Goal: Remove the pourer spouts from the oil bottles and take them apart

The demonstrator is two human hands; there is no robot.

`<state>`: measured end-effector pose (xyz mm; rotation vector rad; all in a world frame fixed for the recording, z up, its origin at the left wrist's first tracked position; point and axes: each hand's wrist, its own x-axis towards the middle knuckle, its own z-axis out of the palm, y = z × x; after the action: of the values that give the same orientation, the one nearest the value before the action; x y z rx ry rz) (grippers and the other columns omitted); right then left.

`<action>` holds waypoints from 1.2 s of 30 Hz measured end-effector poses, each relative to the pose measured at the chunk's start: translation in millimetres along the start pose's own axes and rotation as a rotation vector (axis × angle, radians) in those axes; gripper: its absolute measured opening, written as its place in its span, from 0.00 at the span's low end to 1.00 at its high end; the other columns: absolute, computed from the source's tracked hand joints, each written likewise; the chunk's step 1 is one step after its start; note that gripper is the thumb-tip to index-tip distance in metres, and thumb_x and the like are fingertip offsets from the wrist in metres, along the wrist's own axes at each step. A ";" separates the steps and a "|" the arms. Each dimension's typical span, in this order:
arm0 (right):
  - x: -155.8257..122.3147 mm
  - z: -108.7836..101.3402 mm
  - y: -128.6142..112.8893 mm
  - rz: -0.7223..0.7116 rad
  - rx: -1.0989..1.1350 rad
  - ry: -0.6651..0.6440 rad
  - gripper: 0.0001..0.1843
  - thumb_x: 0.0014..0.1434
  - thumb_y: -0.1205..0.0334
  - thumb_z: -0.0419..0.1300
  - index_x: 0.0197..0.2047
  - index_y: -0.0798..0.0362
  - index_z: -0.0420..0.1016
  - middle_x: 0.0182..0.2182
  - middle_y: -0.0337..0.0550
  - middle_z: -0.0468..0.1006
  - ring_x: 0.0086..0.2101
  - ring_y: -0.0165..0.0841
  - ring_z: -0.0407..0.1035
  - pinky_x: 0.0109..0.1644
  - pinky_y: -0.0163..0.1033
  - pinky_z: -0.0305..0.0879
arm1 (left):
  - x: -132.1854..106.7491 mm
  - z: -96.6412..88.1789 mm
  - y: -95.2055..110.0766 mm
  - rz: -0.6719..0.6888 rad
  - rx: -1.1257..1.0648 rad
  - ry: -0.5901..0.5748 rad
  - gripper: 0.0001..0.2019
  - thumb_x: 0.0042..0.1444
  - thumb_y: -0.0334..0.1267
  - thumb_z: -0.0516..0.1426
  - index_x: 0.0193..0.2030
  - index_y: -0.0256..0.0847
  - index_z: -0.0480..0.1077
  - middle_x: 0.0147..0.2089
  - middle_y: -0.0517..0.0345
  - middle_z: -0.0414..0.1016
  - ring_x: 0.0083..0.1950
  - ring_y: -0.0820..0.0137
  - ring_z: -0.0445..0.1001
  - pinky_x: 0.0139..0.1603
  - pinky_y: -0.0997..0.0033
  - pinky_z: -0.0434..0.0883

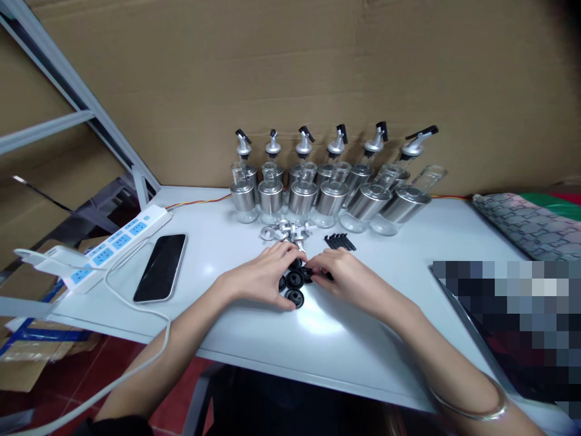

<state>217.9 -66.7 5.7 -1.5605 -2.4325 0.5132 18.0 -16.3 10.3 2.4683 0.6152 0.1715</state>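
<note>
Several round black stoppers (295,279) lie clustered on the white table in front of me. Around their left side curves my left hand (265,275), thumb and fingers spread apart, gripping none of them. My right hand (333,270) is closed with its fingertips on a black stopper (307,275) at the cluster's right edge; its fingers partly hide that piece. Just behind the stoppers is a loose pile of silver pourer tops (285,231). A row of small black levers (340,241) lies beyond my right hand.
Glass bottles with steel sleeves (303,198) stand in two rows at the back; the rear ones carry pourers (336,145). At left are a phone (161,268), a power strip (120,242) and a white cable (136,307) crossing my left forearm. A patterned cushion (526,224) lies right.
</note>
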 end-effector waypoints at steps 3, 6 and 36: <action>-0.1 0.4 0.1 -0.002 0.006 0.007 0.07 0.57 0.72 0.57 0.37 0.55 0.75 0.31 0.43 0.77 0.34 0.35 0.70 0.42 0.41 0.58 | -0.1 -0.2 -0.2 -0.003 -0.008 -0.004 0.32 0.41 0.37 0.63 0.54 0.42 0.58 0.53 0.50 0.60 0.56 0.58 0.60 0.58 0.57 0.63; 0.1 2.1 -0.5 -0.009 -0.010 0.014 0.06 0.57 0.72 0.57 0.37 0.56 0.75 0.31 0.45 0.77 0.34 0.36 0.70 0.41 0.40 0.59 | 0.5 2.5 -2.9 -0.012 0.003 -0.004 0.30 0.41 0.37 0.62 0.53 0.41 0.59 0.54 0.49 0.59 0.56 0.57 0.60 0.59 0.56 0.62; -11.7 -21.8 29.4 0.116 0.092 0.039 0.07 0.57 0.65 0.57 0.32 0.55 0.76 0.33 0.46 0.73 0.34 0.35 0.68 0.39 0.39 0.63 | 6.6 13.2 4.5 0.112 0.176 0.100 0.20 0.54 0.53 0.58 0.47 0.42 0.70 0.49 0.52 0.68 0.54 0.61 0.63 0.57 0.60 0.58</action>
<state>255.1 -62.3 14.3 -1.6643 -2.2662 0.6003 28.9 -23.2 2.0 2.6797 0.5553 0.2982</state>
